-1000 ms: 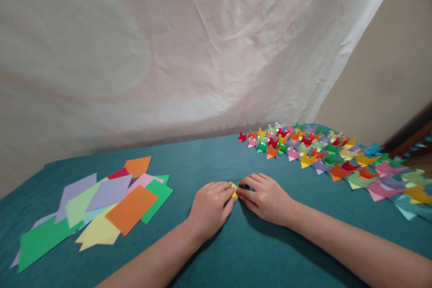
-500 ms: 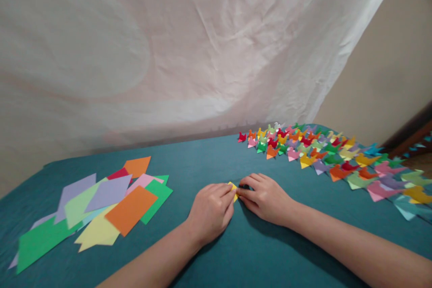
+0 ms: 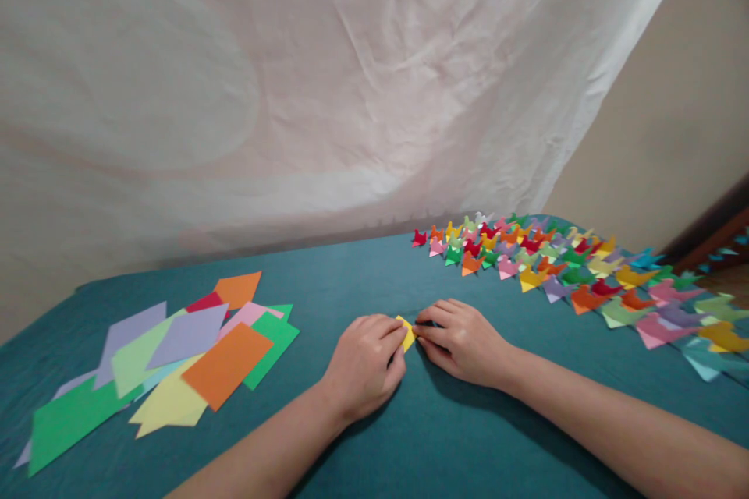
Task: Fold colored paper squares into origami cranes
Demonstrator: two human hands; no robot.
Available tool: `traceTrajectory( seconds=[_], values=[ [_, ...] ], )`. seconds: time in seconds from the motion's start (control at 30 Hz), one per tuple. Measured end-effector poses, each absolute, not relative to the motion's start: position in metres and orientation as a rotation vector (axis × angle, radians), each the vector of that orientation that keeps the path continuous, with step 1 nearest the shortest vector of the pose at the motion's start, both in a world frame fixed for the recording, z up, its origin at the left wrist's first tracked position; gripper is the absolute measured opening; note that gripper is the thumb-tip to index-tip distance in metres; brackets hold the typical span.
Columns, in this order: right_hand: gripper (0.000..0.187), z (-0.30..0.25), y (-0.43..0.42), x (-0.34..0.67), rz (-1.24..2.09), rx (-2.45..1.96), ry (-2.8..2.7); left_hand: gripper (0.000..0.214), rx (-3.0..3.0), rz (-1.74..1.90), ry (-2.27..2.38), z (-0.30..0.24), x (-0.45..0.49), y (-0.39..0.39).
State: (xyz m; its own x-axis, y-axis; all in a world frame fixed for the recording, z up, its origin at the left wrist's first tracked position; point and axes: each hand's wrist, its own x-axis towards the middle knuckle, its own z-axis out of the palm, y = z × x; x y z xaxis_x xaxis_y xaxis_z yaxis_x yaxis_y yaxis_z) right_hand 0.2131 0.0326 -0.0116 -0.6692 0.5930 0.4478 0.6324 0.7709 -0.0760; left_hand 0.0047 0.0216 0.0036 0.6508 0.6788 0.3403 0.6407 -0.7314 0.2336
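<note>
A small folded piece of yellow paper point(image 3: 408, 334) lies at the middle of the teal tabletop point(image 3: 351, 273), between my two hands. My left hand point(image 3: 367, 359) has its fingers closed on the paper's left side and covers much of it. From the other side, the thumb and fingertips of my right hand point(image 3: 459, 343) pinch its right corner. Only a yellow patch shows between the fingertips, so the exact fold is hidden.
Loose sheets of coloured paper, among them an orange sheet point(image 3: 228, 365) and a green sheet point(image 3: 76, 417), overlap on the left. Rows of small folded paper birds point(image 3: 532, 277) fill the right side. A pale cloth point(image 3: 351, 93) hangs behind the table.
My right fingertips have shifted slightly right, to the paper's corner, and a little more yellow shows between the hands. My left hand stays nearly in place.
</note>
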Motion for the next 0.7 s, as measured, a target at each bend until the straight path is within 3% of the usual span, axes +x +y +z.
traceTrajectory(
  seconds=[0.3,0.7],
  values=[
    [0.028,-0.0110,0.0322,0.2135,-0.099,-0.966,-2.520,0.032,2.778,0.592,1.076,0.0050,0.0045,0.0235],
    [0.026,-0.0095,0.0347,0.2121,-0.142,-0.967,-2.566,0.034,2.836,0.539,1.024,0.0036,0.0011,0.0249]
  ],
)
